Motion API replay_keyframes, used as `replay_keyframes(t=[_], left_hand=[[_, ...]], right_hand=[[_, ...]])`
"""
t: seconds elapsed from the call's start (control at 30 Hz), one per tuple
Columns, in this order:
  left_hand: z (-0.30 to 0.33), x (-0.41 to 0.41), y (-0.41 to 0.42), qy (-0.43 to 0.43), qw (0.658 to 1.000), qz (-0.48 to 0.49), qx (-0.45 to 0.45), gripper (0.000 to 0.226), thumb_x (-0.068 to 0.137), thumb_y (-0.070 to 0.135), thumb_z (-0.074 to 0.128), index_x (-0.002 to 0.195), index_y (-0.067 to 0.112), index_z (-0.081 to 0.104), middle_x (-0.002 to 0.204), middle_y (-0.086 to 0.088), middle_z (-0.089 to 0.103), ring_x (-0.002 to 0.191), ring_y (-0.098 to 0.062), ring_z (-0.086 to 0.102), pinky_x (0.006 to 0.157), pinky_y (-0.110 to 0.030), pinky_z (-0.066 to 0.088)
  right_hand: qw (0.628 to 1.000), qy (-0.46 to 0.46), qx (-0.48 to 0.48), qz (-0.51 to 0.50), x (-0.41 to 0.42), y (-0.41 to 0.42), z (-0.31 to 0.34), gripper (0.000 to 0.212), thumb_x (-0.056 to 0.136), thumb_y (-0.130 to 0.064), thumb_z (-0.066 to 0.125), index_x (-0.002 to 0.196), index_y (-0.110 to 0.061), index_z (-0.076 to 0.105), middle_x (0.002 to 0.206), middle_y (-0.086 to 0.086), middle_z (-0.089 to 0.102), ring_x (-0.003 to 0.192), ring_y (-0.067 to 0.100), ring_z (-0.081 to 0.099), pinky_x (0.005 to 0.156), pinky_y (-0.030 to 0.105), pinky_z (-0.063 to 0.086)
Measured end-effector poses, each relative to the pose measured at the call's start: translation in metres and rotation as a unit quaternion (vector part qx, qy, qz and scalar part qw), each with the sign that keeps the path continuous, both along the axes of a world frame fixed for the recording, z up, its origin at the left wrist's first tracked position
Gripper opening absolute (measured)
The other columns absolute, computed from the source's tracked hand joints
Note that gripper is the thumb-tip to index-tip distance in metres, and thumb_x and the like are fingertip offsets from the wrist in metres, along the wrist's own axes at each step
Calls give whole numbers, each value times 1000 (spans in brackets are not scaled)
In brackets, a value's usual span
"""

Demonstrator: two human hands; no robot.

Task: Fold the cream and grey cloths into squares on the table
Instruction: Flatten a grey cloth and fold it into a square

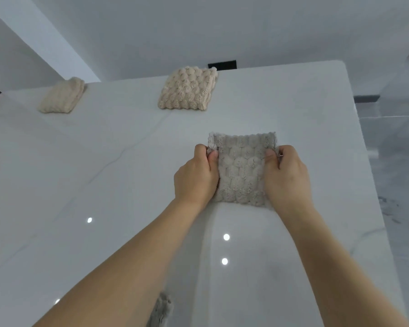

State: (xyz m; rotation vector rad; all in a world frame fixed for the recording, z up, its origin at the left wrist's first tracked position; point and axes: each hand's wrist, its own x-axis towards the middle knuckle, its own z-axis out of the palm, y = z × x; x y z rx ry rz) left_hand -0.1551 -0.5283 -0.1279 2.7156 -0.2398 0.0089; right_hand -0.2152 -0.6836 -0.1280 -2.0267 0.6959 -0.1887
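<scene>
Grey cloth (241,171) sits centre-right of frame on the white table (80,185), already down to a small, roughly square pad. I've got the left hand (196,178) pinching its left edge near the upper corner, thumb on top. The right hand (286,178) pinches the right edge the same way. Both are grasping fabric, neither is released.

Two cream cloths lie folded toward the top of frame: one at upper centre (188,89), one at upper left (62,95). Another scrap of grey fabric (161,310) pokes in at bottom centre, mostly hidden by my forearm.

Handling read: thick bubbly pile, soft, light, no stiffness. I expect the layers to spring open if let go early. Best hold is on the stacked edges at the corners, then press flat.
</scene>
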Motion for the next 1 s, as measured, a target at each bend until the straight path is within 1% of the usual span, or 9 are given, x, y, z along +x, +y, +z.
replay_keyframes(t=[0.1,0.2,0.27,0.33,0.47,0.53,0.6,0.8,1.0], left_hand=[[9,-6,-20,59,997,-22,-42,29,104,42,32,92,17,40,74,2,57,71,-25,58,63,-39,46],[13,-22,-50,65,995,-52,-60,28,104,41,33,95,16,41,75,-1,59,69,-24,58,63,-40,48],[10,-29,-67,60,995,-53,-52,29,104,42,33,96,16,42,75,-1,60,70,-26,59,63,-40,48],[6,-37,-79,48,997,-41,-32,30,104,43,32,98,16,44,72,1,59,69,-26,59,63,-38,47],[6,-46,-94,44,999,-14,-5,30,103,45,33,101,17,46,72,5,58,71,-23,59,63,-35,44],[6,-53,-102,38,999,-5,1,32,103,46,33,103,17,46,74,3,60,72,-24,60,63,-35,43],[3,-59,-111,28,1000,8,7,32,103,47,33,101,17,46,70,5,58,69,-23,59,60,-34,42],[-3,-68,-122,20,998,55,0,33,102,48,33,93,19,45,61,6,52,66,-24,59,59,-35,45],[-7,-73,-130,-1,997,75,-6,33,101,50,33,95,22,50,62,7,53,66,-23,58,60,-35,45]], right_hand=[[999,35,-7,-7,-11,-23,5,21,102,-34,35,99,-16,45,81,-3,52,77,25,49,64,35,33],[992,75,-98,-4,-29,-52,9,23,102,-35,31,98,-15,42,74,-1,47,74,30,46,65,37,32],[986,62,-157,-6,-39,-70,6,24,102,-33,33,91,-13,42,66,-2,45,68,31,46,65,37,30],[980,27,-196,-5,-50,-84,-1,25,100,-29,38,81,-12,41,66,-1,46,71,29,42,70,37,29],[973,56,-222,27,-60,-106,-13,23,99,-31,39,86,-13,46,97,1,43,97,26,34,93,41,23],[971,56,-227,46,-59,-117,-14,26,99,-32,39,94,-10,53,112,5,42,108,27,33,98,39,19],[972,51,-223,57,-59,-129,-16,30,99,-30,40,101,-6,56,123,7,40,113,28,32,101,40,20],[982,13,-164,90,-57,-142,-27,25,99,-24,41,95,-2,52,137,12,32,127,32,31,109,45,26],[978,12,-196,75,-60,-150,-32,28,98,-26,40,96,-2,54,143,9,29,129,29,27,110,44,18]])
